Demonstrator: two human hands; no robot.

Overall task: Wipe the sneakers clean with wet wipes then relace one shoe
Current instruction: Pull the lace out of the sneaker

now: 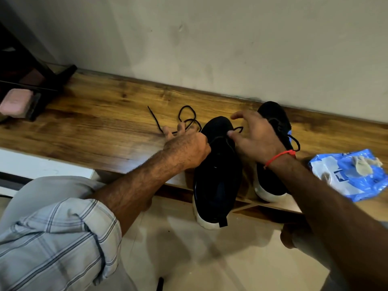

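Two black sneakers with white soles stand on a wooden bench, toes toward the wall. The left sneaker (216,177) juts over the bench's front edge. The right sneaker (273,120) is partly hidden behind my right arm. My left hand (186,148) lies beside the left sneaker's toe, its fingers on a loose black lace (186,114) that loops over the wood. My right hand (254,135) hovers over the left sneaker's eyelets and pinches a small loop of lace between thumb and finger.
A blue wet wipe pack (348,175) with a used, crumpled wipe (365,163) on top lies at the bench's right end. A pink block (15,102) and a dark frame (42,80) stand at the left end. The wall (210,38) runs right behind the wooden bench (94,122).
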